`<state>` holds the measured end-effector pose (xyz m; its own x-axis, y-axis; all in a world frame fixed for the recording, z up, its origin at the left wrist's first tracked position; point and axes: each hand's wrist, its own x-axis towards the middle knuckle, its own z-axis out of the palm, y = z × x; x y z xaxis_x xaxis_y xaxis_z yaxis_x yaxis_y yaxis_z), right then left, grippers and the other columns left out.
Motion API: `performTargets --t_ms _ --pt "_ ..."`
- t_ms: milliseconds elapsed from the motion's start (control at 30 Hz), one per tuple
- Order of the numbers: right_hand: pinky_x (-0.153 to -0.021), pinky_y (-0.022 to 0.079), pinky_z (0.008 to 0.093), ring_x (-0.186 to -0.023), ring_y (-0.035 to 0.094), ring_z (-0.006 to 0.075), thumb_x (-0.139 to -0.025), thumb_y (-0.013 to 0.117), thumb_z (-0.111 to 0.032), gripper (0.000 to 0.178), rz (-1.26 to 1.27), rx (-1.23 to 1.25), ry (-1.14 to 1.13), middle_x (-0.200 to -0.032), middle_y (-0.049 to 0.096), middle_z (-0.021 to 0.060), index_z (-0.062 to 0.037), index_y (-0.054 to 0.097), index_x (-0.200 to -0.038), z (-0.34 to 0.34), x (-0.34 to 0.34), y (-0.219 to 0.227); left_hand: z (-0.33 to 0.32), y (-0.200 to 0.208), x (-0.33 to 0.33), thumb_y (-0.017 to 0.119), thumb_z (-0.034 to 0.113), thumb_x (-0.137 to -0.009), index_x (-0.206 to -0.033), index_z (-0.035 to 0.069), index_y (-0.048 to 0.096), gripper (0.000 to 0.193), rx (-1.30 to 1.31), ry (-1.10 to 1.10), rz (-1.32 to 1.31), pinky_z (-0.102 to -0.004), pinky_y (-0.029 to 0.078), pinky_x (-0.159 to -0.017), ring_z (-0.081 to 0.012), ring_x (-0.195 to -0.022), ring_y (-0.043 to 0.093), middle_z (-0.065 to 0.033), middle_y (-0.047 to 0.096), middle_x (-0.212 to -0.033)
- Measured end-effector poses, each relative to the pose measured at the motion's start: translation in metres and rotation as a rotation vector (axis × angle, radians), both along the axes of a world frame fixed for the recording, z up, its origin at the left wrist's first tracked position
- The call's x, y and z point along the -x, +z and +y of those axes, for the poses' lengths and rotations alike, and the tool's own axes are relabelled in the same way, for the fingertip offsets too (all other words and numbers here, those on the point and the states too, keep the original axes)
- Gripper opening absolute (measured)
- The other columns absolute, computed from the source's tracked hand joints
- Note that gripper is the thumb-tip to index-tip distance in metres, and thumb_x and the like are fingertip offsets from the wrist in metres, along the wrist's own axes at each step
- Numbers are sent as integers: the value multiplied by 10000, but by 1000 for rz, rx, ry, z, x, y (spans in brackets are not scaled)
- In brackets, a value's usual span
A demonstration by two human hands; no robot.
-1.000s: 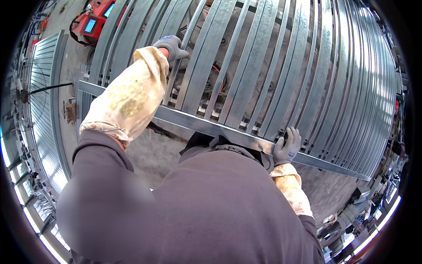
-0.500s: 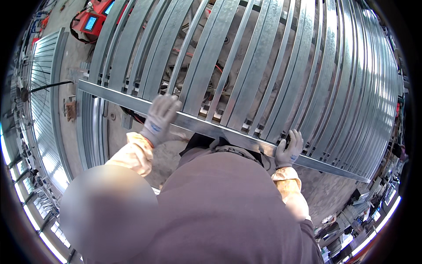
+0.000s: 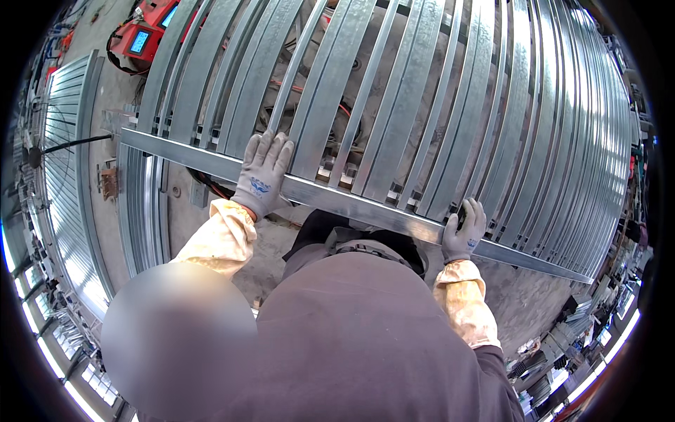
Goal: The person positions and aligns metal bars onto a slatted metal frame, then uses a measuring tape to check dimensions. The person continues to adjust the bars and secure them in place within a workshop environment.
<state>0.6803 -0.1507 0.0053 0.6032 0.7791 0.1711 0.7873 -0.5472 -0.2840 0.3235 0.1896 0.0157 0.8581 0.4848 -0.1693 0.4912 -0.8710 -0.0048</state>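
Observation:
A large frame of galvanized metal bars [image 3: 323, 91] spreads out ahead of me, closed along its near side by a long metal edge rail [image 3: 351, 204]. My left hand [image 3: 264, 172], in a grey work glove, lies flat across this rail with its fingers stretched forward at the end of a thin bar. Farther right, my right hand [image 3: 464, 232], gloved the same way, rests on the rail with thumb and fingers apart and slightly bent. Neither hand holds a loose thing. Tan cuffs cover both forearms.
Red machines with lit screens [image 3: 140, 41] stand at the far left. A second metal frame [image 3: 67, 176] leans along the left, with stacked metal profiles [image 3: 140, 211] nearer. Cables [image 3: 344, 112] show on the floor beneath the bars. A blurred round patch hides the lower left.
My left hand has moved slightly forward and right, and now lies flatter over the rail. My right hand stays at about the same place on the rail.

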Motion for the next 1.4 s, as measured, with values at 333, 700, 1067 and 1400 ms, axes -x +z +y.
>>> performTargets --t_ms 333,700,1067,1400 --pt "-1037 445 503 -1191 594 368 -909 602 -179 377 -90 -159 -140 -1258 651 162 -33 631 -1255 -77 -26 -21 1 7 -5 796 506 -656 -1477 -42 393 1066 97 -54 -118 -540 142 -1261 -392 -1478 337 -200 482 -1483" --pt "-946 516 457 -1051 666 363 -973 557 -197 302 -156 -329 -43 -1141 700 181 -17 670 -1188 -78 -29 -22 -35 0 12 831 493 -630 -1536 -14 321 1156 -160 171 -71 -545 135 -1256 -429 -1500 267 -242 415 -1536" --pt "-966 494 470 -1072 648 376 -1043 480 -226 304 -189 -280 65 -1149 685 179 -28 666 -1179 -82 -25 -24 -13 -101 212 658 441 -900 -1341 7 612 621 -100 1385 -742 -452 464 -1050 -401 -1272 580 -259 617 -1347" --pt "-1009 413 543 -1128 597 373 -956 528 -223 307 -244 -6 -111 -1195 643 158 -74 624 -1207 -81 -23 -11 140 -163 237 607 435 -979 -1376 -1 590 589 365 1648 -162 -441 488 -1007 -404 -1262 587 -258 640 -1325"
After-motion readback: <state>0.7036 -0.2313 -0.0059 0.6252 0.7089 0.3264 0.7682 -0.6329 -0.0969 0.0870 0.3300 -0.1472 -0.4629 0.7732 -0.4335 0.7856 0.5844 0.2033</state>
